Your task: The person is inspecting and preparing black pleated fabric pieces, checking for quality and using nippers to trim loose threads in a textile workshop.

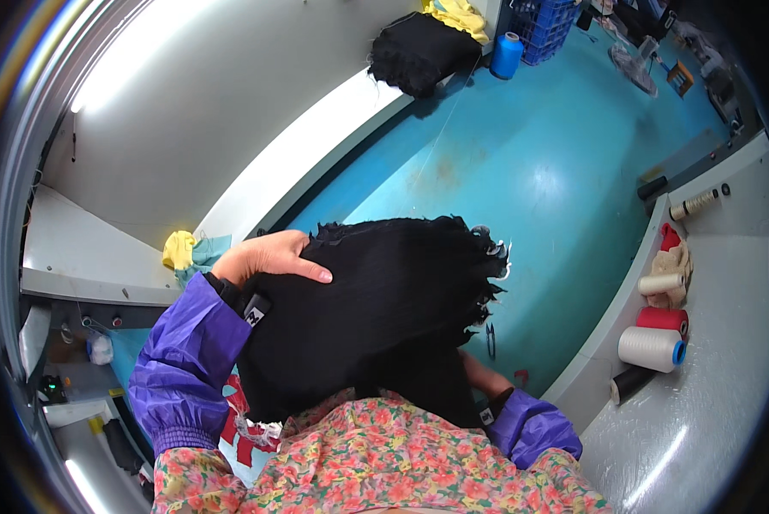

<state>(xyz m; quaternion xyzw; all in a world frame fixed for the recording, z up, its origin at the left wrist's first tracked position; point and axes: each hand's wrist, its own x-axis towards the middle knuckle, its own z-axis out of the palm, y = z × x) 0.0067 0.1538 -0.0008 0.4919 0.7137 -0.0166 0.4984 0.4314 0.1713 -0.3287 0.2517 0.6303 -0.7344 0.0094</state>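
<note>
A thick bundle of black knitted fabric (pixel 376 300) with ragged, frayed edges is held up in front of my body. My left hand (pixel 269 259) grips its upper left side, thumb on top and the other fingers out of sight. My right hand (pixel 484 377) is at the lower right of the bundle; its fingers are hidden by the fabric. Purple sleeve covers are on both forearms. Dark thread snips (pixel 490 340) show against the teal floor just beyond the bundle's right edge.
On the right, a grey curved surface (pixel 598 428) carries thread cones, including a white cone (pixel 647 349) and a red cone (pixel 663 320). Far ahead lie another black fabric pile (pixel 423 53), a blue cone (pixel 506 56) and a blue crate (pixel 540 32). Yellow cloth (pixel 179 250) lies left.
</note>
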